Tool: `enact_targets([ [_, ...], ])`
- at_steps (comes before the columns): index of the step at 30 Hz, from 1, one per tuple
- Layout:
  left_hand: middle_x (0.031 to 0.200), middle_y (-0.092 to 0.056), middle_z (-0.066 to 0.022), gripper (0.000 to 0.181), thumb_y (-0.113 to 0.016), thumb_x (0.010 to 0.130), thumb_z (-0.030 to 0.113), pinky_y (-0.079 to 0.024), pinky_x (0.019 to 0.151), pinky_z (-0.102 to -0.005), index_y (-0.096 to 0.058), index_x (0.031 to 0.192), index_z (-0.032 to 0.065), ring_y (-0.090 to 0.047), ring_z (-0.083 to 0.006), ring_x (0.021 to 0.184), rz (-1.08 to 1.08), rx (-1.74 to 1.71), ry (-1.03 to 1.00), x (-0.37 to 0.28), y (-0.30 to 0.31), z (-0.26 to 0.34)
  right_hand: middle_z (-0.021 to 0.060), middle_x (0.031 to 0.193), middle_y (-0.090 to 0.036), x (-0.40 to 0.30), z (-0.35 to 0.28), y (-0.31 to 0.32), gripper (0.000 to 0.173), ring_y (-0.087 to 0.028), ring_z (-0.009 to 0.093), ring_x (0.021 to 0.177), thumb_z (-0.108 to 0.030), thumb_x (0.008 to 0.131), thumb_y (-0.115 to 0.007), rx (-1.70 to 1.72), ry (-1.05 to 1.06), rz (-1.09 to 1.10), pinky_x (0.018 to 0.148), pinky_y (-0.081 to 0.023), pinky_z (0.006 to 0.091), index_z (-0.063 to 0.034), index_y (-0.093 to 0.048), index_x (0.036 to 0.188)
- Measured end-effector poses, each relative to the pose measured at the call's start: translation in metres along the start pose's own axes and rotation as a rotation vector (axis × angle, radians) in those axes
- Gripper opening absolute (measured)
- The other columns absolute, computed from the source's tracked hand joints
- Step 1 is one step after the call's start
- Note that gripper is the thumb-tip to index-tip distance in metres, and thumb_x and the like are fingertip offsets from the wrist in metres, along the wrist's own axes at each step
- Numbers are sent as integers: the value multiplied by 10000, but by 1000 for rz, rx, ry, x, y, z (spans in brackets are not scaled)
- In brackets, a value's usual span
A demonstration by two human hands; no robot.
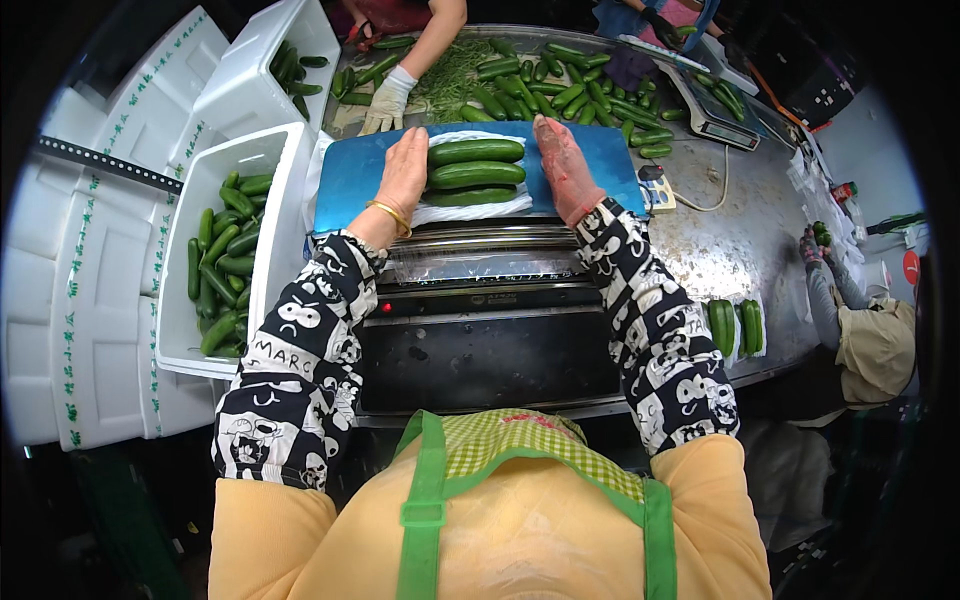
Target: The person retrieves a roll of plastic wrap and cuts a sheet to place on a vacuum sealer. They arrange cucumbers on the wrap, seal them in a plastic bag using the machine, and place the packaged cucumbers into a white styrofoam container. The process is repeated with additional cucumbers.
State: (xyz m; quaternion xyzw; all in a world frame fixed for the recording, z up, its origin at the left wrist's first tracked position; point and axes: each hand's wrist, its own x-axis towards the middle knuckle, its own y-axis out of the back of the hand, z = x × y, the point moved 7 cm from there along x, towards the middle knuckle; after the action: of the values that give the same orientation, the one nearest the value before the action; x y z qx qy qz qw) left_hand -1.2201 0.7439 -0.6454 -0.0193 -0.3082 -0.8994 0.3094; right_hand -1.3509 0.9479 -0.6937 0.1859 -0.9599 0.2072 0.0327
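Note:
Three green cucumbers lie side by side, the middle one (478, 175) between my hands. Under them is a white foam net sleeve (450, 213), spread on a blue plate (352, 184). My left hand (403, 174), bare with a gold bangle at the wrist, stands against their left ends, fingers extended. To their right, my right hand (564, 169) wears a thin reddish glove and is held flat over the plate, apart from the cucumbers. Just nearer to me sits a wrapping machine (487, 300) with clear film (480, 264) across its rollers and a red light.
A white foam box (289, 240) of cucumbers stands left; another (247, 67) tilts behind it. Loose cucumbers (577, 94) cover the far table near a co-worker's gloved hand (388, 101). A scale (712, 109), power strip (656, 191) and packed cucumbers (721, 328) are right.

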Motion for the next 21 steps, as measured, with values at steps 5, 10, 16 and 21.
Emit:
enact_targets([
  [5, 1275, -597, -184, 595, -318, 1005, 522, -316, 1068, -427, -578, 1308, 81, -465, -352, 1255, -91, 300, -145, -10, -8, 12, 181, 1283, -581, -18, -9, -36, 495, -510, 341, 1225, -459, 981, -517, -544, 7, -44, 1041, -390, 373, -37, -601, 1226],
  [10, 1230, -621, -188, 551, -350, 999, 500, -328, 1061, -432, -641, 1221, 88, -500, -354, 1217, -33, 258, -152, -14, -14, 19, 173, 1265, -589, -27, -30, -33, 476, -505, 370, 1206, -459, 988, -473, -800, 33, 4, 1038, -386, 409, -59, -615, 1203],
  [16, 1178, -647, -190, 513, -392, 997, 477, -381, 1029, -431, -660, 1186, 83, -541, -365, 1169, -83, 299, -224, -7, -14, 28, 183, 1120, -650, -26, -47, -34, 475, -559, 374, 1119, -469, 994, -446, -834, 191, -21, 982, -421, 437, -48, -642, 1094],
  [21, 1259, -618, -174, 510, -432, 993, 472, -354, 1067, -409, -618, 1259, 77, -491, -323, 1263, -88, 76, -98, -12, -8, 37, 160, 1108, -652, -11, -37, -25, 529, -572, 322, 1107, -516, 985, -467, -716, 56, -94, 965, -430, 394, -28, -623, 1118],
])
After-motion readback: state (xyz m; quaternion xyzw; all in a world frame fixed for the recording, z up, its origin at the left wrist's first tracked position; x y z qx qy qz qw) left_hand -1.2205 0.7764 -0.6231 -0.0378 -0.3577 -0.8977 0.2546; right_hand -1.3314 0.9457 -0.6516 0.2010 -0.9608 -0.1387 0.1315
